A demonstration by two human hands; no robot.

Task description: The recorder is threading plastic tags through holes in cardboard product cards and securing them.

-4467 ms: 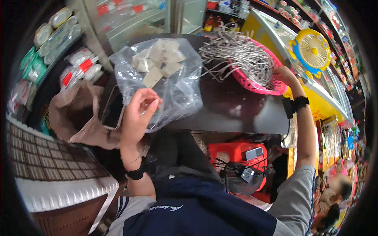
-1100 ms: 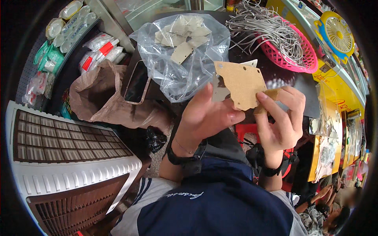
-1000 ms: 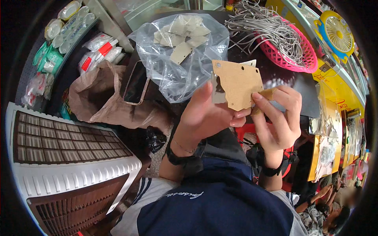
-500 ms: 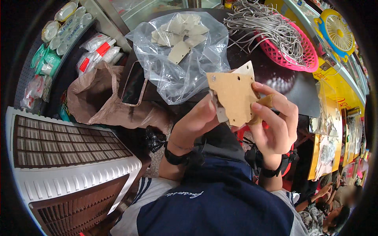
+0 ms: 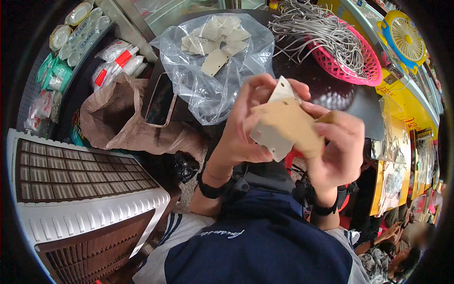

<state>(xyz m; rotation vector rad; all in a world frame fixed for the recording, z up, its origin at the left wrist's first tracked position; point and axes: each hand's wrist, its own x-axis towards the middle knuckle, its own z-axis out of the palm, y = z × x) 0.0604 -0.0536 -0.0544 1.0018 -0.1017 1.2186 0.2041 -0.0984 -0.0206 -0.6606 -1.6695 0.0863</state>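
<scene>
A thin grey plate (image 5: 268, 138) with small holes is gripped by its edges in my left hand (image 5: 242, 125), fingers behind it and thumb at its lower edge. A tan paper-like sheet (image 5: 291, 124) lies partly across the plate's face and is blurred by motion. My right hand (image 5: 339, 146) pinches the tan sheet at its right side, with the sheet lifted away from the plate there. Beyond my hands, similar grey plates (image 5: 215, 35) are piled on a clear plastic bag (image 5: 189, 87) on the dark table (image 5: 295, 71).
A pink basket (image 5: 373, 71) heaped with grey cords (image 5: 326, 35) stands at the far right, near a yellow-blue fan (image 5: 404, 38). A phone (image 5: 161, 102) lies left of the bag, beside a brown sack (image 5: 113, 113). A white air cooler (image 5: 94, 208) fills the lower left.
The tan sheet has come away from much of the plate, baring its grey face at the lower left. My left fingers have moved up behind the plate; my right hand has shifted slightly right.
</scene>
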